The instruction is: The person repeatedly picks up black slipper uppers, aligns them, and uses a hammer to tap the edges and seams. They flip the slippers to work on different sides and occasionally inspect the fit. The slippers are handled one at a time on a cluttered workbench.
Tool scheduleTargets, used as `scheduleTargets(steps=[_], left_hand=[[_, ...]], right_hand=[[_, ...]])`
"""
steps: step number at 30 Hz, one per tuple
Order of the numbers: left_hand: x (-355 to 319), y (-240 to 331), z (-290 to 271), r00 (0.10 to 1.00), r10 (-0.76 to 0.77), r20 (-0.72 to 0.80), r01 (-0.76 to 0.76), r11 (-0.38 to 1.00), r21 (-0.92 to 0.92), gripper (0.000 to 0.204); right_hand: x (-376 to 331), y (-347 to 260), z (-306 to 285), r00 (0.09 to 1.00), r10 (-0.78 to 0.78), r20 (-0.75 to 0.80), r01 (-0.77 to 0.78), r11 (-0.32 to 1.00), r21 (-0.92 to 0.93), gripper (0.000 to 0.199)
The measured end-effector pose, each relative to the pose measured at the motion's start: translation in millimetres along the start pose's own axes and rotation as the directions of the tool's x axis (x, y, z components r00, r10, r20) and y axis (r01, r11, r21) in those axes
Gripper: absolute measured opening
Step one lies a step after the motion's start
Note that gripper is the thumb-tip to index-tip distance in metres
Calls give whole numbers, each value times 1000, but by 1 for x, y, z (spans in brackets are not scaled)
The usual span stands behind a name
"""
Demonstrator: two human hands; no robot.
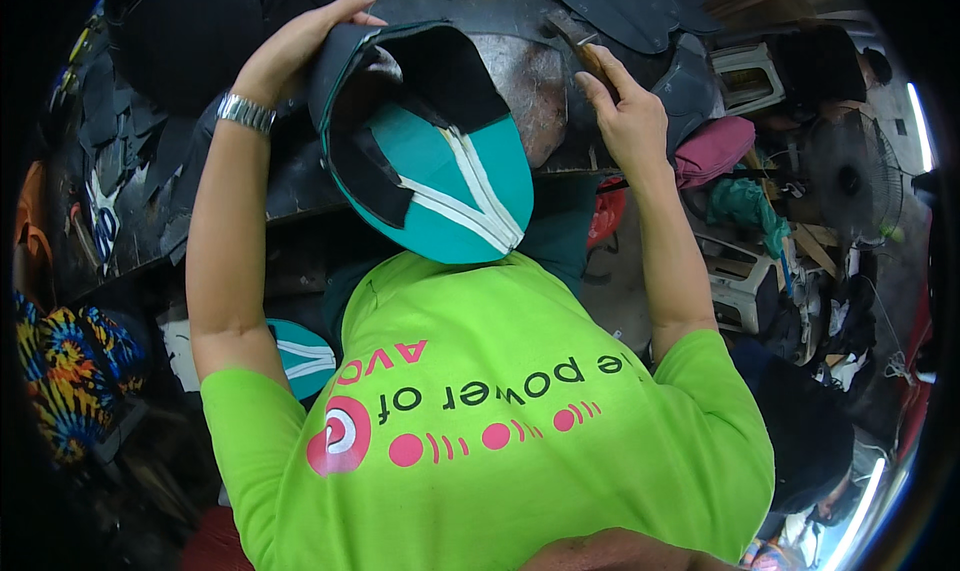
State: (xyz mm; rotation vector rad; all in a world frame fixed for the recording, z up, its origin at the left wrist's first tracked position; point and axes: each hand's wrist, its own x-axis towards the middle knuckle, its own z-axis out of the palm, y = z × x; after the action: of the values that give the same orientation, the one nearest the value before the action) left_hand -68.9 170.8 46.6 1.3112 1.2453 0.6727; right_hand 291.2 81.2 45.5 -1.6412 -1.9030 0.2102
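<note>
My left hand (300, 46), with a metal watch on its wrist, grips the far left side of a cap-shaped black and teal piece (500, 176). Some of its fingers are hidden behind the black wall; others stick out past the top edge. The piece is tilted, its hollow facing me, with white strips forming a V on the teal panel. In my right hand (630, 111) is a wooden-handled tool (590, 59) with a dark, narrow head, closed in the fingers above the dark table. The tool's exact kind is unclear.
Black cut sheets (610, 6) lie on the dark worktable (295, 176). Blue-handled scissors (103, 216) are at the left. Another teal piece (305, 361) with white strips sits beside my left elbow. To the right are a pink bundle (715, 149), white stools (735, 291) and a fan (850, 179).
</note>
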Motion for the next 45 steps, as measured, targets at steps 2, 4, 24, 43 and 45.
scheduleTargets(steps=[2, 4, 24, 43, 45], left_hand=[[-8, -4, -2, 996, 2, 93, 22, 964, -263, 53], [-14, -3, 0, 986, 20, 165, 62, 878, -475, 39], [-74, -21, 108, 991, 75, 107, 63, 440, -896, 48], [-95, -62, 108, 996, 68, -49, -79, 563, -823, 40], [-102, -64, 111, 996, 74, -52, -85, 552, -829, 40]], right_hand=[[7, -3, -1, 988, 154, 4, -147, 950, -277, 35], [2, -24, -1, 994, -108, -3, 107, 991, -81, 59], [-1, -42, 26, 711, 61, 700, -545, -581, 604, 35], [-33, -45, 35, 835, 95, 541, -541, -26, 840, 30], [-37, -49, 34, 830, 137, 540, -547, 16, 837, 28]])
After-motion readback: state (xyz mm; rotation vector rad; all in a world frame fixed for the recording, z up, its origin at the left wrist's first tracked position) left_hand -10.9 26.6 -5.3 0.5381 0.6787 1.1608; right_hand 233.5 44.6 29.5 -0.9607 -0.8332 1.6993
